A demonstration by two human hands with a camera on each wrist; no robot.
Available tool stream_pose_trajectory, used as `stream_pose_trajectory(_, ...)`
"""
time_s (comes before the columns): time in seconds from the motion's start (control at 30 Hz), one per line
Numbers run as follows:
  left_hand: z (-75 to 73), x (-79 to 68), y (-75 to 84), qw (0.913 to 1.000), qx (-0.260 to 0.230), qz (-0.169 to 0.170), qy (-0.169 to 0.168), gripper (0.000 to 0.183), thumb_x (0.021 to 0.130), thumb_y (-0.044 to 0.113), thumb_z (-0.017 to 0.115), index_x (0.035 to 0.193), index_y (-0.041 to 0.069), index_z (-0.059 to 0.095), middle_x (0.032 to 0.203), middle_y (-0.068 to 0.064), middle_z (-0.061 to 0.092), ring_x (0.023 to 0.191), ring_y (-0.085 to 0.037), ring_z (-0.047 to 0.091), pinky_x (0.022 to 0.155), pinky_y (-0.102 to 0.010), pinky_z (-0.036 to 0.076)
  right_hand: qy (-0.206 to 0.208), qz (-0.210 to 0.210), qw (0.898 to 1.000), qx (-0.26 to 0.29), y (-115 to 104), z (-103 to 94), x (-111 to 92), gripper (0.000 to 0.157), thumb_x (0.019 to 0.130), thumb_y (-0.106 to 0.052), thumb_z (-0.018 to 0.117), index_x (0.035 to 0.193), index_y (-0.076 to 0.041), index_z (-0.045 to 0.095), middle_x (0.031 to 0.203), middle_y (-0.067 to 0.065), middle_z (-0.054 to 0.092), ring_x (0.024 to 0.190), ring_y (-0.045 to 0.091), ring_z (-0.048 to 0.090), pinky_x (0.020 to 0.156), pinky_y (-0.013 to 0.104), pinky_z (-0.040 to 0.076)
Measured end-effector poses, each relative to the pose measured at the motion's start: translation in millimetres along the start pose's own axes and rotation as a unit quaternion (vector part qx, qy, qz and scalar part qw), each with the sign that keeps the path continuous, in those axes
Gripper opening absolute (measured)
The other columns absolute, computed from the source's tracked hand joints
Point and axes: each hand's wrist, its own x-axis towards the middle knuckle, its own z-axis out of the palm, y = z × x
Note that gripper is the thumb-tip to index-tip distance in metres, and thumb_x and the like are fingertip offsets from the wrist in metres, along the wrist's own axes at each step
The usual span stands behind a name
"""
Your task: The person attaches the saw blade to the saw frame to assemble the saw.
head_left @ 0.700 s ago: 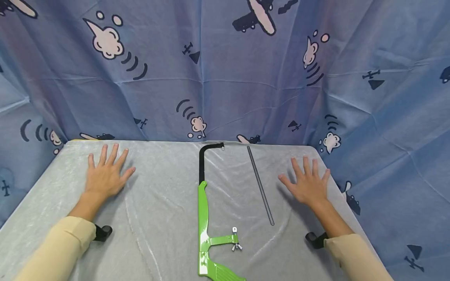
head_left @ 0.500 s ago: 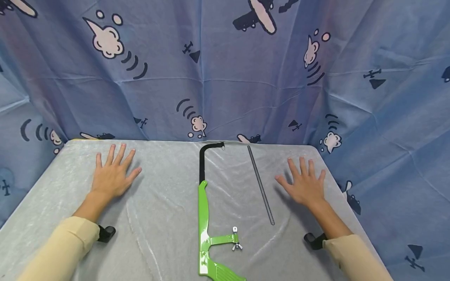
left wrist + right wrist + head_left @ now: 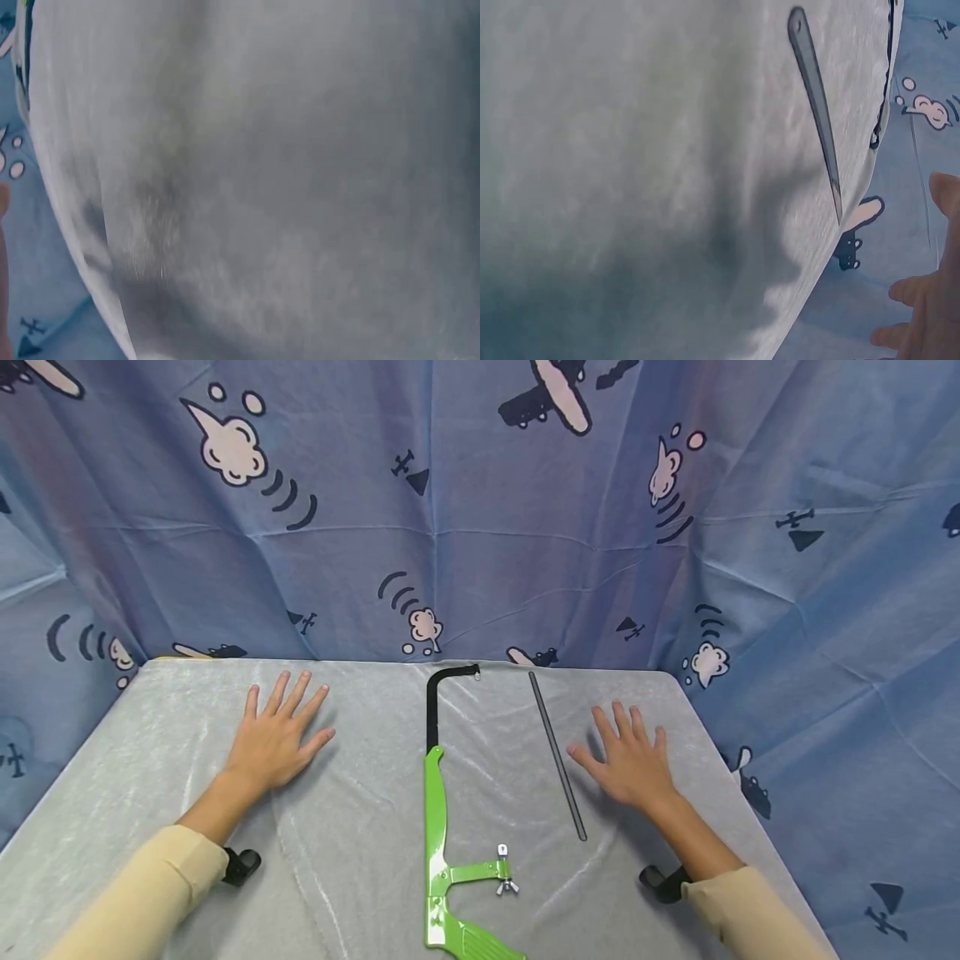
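A hacksaw frame (image 3: 435, 810) with a green handle and black front bar lies mid-table, its wing nut (image 3: 507, 885) toward the right. Right of it rests a loose thin grey hacksaw blade (image 3: 557, 756), slanted; the right wrist view also has the blade (image 3: 817, 105), with a hole at one end. My left hand (image 3: 273, 743) is left of the frame with fingers spread, holding nothing. Fingers also spread, my right hand (image 3: 630, 764) is just right of the blade, apart from it. Shadows fall on the cloth by both hands.
Grey-white cloth covers the table (image 3: 360, 827). Behind it and along the sides hangs a blue curtain (image 3: 487, 568) printed with planes and clouds. Black straps (image 3: 242, 867) show at both cuffs.
Both hands have moved inward, the left toward the right and the right toward the left, nearer the blade. Frame and blade stay in place on the table.
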Motion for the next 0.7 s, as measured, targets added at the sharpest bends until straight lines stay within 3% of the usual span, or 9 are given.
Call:
stream_pose_trajectory(0.4, 4.2, 1.3, 28.6, 0.9988, -0.004, 0.046, -0.015, 0.067, 0.098, 0.050, 0.052, 0.152, 0.013, 0.040, 0.161, -0.016, 0.025, 0.148, -0.040, 0.018, 0.114, -0.065, 0.012, 0.001, -0.037, 0.999, -0.008, -9, 11.2, -7, 0.083, 0.094, -0.064, 0.049, 0.152, -0.005, 0.035, 0.156, 0.028, 0.027, 0.144, 0.048, 0.019, 0.105, 0.075, 0.016)
stream_pose_trajectory(0.7, 6.9, 1.9, 53.4, 0.9946, -0.026, 0.100, 0.000, 0.065, 0.097, 0.047, 0.055, 0.150, 0.012, 0.043, 0.160, -0.018, 0.027, 0.147, -0.040, 0.024, 0.114, -0.059, 0.022, 0.024, -0.065, 0.998, 0.004, -16, 17.7, -9, 0.081, 0.094, -0.058, 0.056, 0.148, -0.001, 0.040, 0.146, 0.029, 0.040, 0.132, 0.047, 0.041, 0.097, 0.068, 0.034)
